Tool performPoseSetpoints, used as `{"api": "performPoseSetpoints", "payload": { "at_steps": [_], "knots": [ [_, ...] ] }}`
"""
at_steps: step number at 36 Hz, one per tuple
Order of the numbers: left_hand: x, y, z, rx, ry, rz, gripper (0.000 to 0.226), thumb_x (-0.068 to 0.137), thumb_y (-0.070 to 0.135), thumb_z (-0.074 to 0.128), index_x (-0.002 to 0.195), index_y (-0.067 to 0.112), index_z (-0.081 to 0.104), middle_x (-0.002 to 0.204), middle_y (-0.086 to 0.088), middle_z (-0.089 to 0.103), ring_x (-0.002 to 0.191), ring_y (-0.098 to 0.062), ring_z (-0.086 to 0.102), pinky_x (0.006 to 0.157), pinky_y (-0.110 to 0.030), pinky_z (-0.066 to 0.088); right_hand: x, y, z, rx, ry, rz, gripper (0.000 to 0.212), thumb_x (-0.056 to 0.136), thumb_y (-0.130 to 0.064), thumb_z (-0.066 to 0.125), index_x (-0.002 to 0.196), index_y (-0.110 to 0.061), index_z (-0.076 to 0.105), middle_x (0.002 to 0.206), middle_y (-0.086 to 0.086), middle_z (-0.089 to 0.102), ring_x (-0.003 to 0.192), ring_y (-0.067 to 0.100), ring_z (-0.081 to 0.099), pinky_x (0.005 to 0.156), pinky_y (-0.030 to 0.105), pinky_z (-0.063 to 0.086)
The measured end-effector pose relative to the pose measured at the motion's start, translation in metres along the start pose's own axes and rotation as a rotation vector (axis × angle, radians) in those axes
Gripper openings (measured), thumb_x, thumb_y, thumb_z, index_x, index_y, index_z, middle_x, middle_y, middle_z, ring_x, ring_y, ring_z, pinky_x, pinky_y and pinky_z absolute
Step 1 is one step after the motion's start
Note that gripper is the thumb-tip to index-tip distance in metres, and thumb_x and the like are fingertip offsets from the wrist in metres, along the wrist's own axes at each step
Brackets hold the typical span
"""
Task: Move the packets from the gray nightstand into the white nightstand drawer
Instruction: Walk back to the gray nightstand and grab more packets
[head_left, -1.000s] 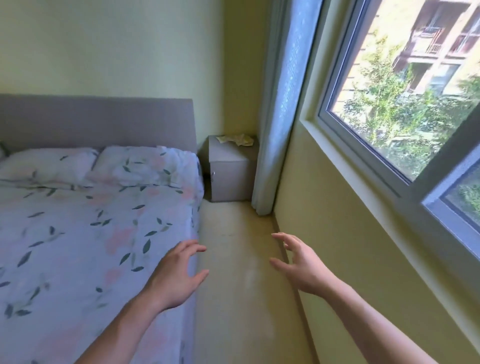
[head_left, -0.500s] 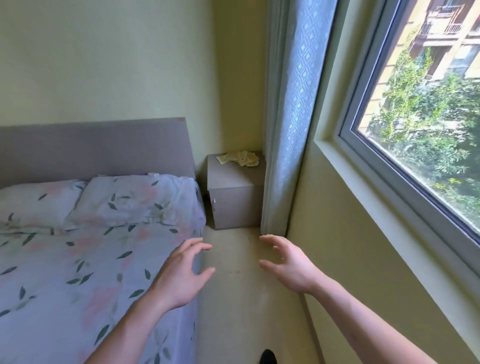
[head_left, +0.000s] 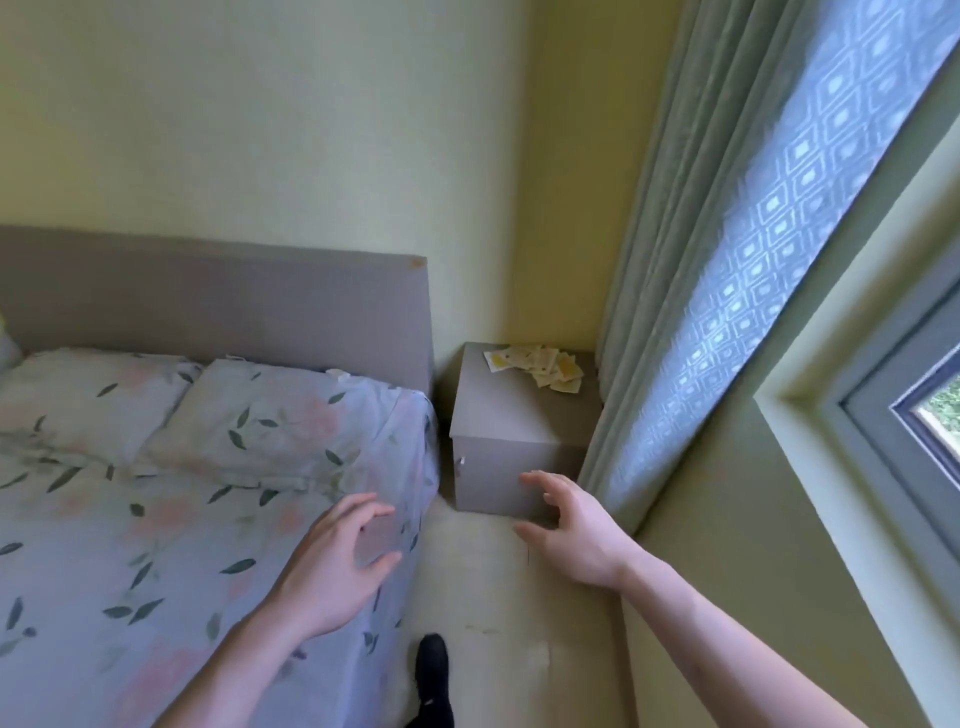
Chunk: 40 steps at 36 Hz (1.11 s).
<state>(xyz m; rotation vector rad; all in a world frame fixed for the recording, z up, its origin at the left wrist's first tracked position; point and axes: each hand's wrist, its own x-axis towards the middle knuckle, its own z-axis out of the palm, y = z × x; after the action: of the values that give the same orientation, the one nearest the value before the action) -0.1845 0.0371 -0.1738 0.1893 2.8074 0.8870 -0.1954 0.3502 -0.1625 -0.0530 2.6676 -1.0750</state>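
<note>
Beside one floral-sheeted bed (head_left: 156, 519) stands one grey box-shaped nightstand (head_left: 514, 447); its top carries a loose pile of yellow-and-white paper packets (head_left: 540, 366), too overlapped to count; left hand (head_left: 332, 571) and right hand (head_left: 576, 535), two, spread-fingered, hold nothing

A loose pile of small flat yellow-and-white packets (head_left: 537, 366) lies overlapping on the back right part of the gray nightstand (head_left: 511, 421), a plain boxy cabinet standing on the floor in the corner, its front shut.
</note>
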Motion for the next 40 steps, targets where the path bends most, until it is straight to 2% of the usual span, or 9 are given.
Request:
{"api": "performPoseSetpoints", "payload": {
  "at_steps": [6,9,13,17,21,24,30,36,40],
  "knots": [
    [0.116,-0.006,-0.009,-0.028,-0.035,-0.006,0.047,0.09,0.041,0.07,0.133,0.036,0.053,0.144,0.022,0.037,0.132,-0.005,0.043,0.108,-0.023,0.034,0.094,0.014,-0.026,-0.017,0.02,0.086,0.063,0.089,-0.039,0.07,0.146,-0.03,0.045,0.147,-0.009,0.047,0.134,0.009,0.046,0.108,0.019,0.034],
    [0.174,-0.006,-0.013,-0.012,-0.069,0.053,0.046,0.09,0.04,0.07,0.133,0.036,0.053,0.142,0.024,0.036,0.134,-0.003,0.041,0.106,-0.017,0.028,0.132,0.017,-0.041,-0.002,0.056,0.107,0.062,0.089,-0.037,0.071,0.146,-0.029,0.047,0.145,-0.01,0.048,0.133,0.009,0.047,0.108,0.019,0.035],
    [0.252,0.004,-0.019,0.052,-0.133,0.097,0.046,0.09,0.038,0.07,0.133,0.031,0.056,0.144,0.016,0.041,0.135,-0.007,0.044,0.106,-0.016,0.028,0.178,0.025,-0.058,0.042,0.101,0.164,0.06,0.091,-0.029,0.07,0.146,-0.025,0.048,0.147,-0.003,0.047,0.134,0.014,0.048,0.112,0.028,0.039],
    [0.32,0.017,-0.017,0.011,-0.19,0.13,0.045,0.088,0.042,0.07,0.131,0.035,0.056,0.143,0.019,0.042,0.134,-0.003,0.041,0.11,-0.02,0.031,0.221,0.036,-0.075,0.081,0.085,0.196,0.061,0.092,-0.031,0.069,0.148,-0.027,0.045,0.149,-0.006,0.044,0.134,0.014,0.046,0.106,0.032,0.047],
    [0.383,0.027,0.0,0.025,-0.251,0.122,0.051,0.086,0.044,0.07,0.134,0.033,0.055,0.14,0.021,0.043,0.13,-0.002,0.044,0.108,-0.021,0.034,0.279,0.057,-0.095,0.098,0.089,0.225,0.061,0.091,-0.034,0.069,0.147,-0.028,0.046,0.149,-0.004,0.045,0.136,0.014,0.046,0.113,0.027,0.038],
    [0.43,0.036,0.014,0.03,-0.296,0.099,0.05,0.085,0.045,0.07,0.132,0.035,0.055,0.138,0.023,0.043,0.123,-0.002,0.05,0.106,-0.023,0.037,0.328,0.075,-0.113,0.121,0.068,0.239,0.063,0.091,-0.035,0.07,0.148,-0.029,0.045,0.147,-0.004,0.046,0.131,0.012,0.048,0.106,0.021,0.038],
    [0.523,0.043,0.034,0.048,-0.292,0.053,0.053,0.075,0.055,0.063,0.124,0.033,0.062,0.13,0.018,0.053,0.122,-0.004,0.053,0.109,-0.03,0.041,0.434,0.12,-0.151,0.268,0.026,0.298,0.061,0.091,-0.033,0.072,0.146,-0.032,0.046,0.141,-0.008,0.05,0.123,0.009,0.049,0.099,0.023,0.044],
    [0.607,0.052,0.061,0.07,-0.321,-0.049,0.044,0.082,0.047,0.068,0.124,0.037,0.06,0.126,0.025,0.051,0.116,0.003,0.051,0.093,-0.013,0.033,0.524,0.171,-0.167,0.377,0.002,0.36,0.051,0.092,-0.026,0.071,0.138,-0.03,0.049,0.124,-0.017,0.053,0.116,0.004,0.053,0.074,0.005,0.04],
    [0.658,0.058,0.094,0.009,-0.38,-0.113,0.044,0.084,0.04,0.071,0.126,0.033,0.061,0.129,0.019,0.052,0.119,0.001,0.052,0.094,-0.01,0.033,0.565,0.208,-0.166,0.371,0.005,0.429,0.049,0.093,-0.016,0.068,0.138,-0.028,0.051,0.13,-0.011,0.057,0.118,0.008,0.056,0.092,0.018,0.043]
  ]
}}
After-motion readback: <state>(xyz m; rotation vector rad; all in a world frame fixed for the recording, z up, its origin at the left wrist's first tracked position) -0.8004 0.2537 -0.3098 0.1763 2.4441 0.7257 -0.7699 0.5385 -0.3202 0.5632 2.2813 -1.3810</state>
